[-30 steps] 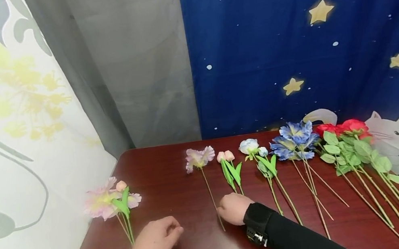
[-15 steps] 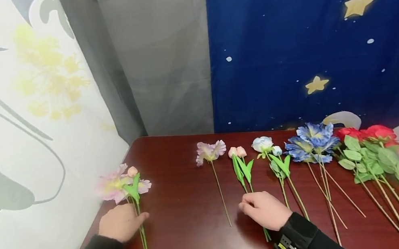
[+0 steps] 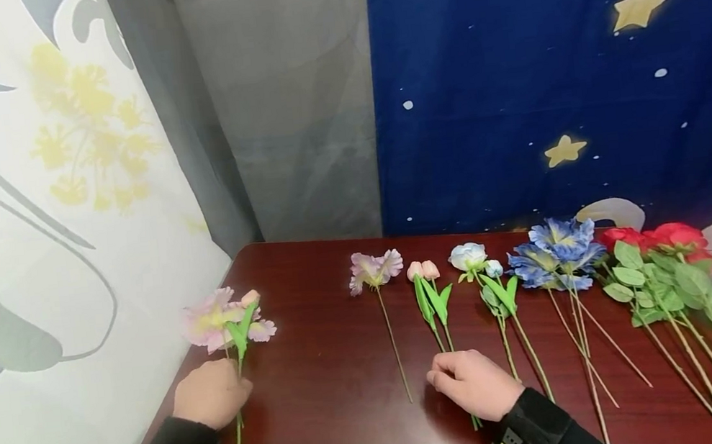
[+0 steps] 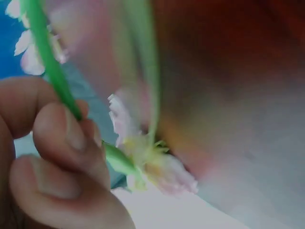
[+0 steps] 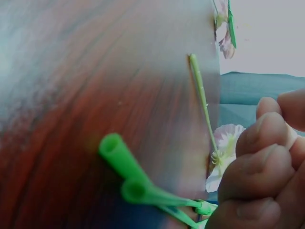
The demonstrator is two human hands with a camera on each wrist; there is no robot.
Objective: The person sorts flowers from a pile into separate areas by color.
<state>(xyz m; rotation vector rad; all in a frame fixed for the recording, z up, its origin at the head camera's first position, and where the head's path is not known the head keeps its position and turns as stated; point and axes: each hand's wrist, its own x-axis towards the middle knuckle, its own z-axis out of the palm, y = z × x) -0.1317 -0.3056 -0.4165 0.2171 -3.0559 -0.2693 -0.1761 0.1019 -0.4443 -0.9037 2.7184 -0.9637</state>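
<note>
My left hand (image 3: 211,394) grips the green stem of a pink tulip (image 3: 250,298) at the table's left side; in the left wrist view the fingers curl round the stem (image 4: 50,71). Large pale pink ruffled flowers (image 3: 213,322) lie beside the tulip head, and their stems are mostly hidden by the hand. My right hand (image 3: 473,383) hovers or rests over the stems of two pink tulips (image 3: 423,271), its fingers loosely curled. The right wrist view shows nothing between those fingers, with the cut stem ends (image 5: 116,150) apart from them.
One lilac ruffled flower (image 3: 375,270) lies between the hands. To the right lie a pale blue flower (image 3: 467,257), blue ruffled flowers (image 3: 555,255) and red roses (image 3: 677,237) with long stems. Curtains (image 3: 279,114) hang behind the dark red table (image 3: 319,370).
The view has swung left since the first frame. My left hand has reached the left flowers and taken the tulip, whose head now leans right. The right hand moved over the tulip stems.
</note>
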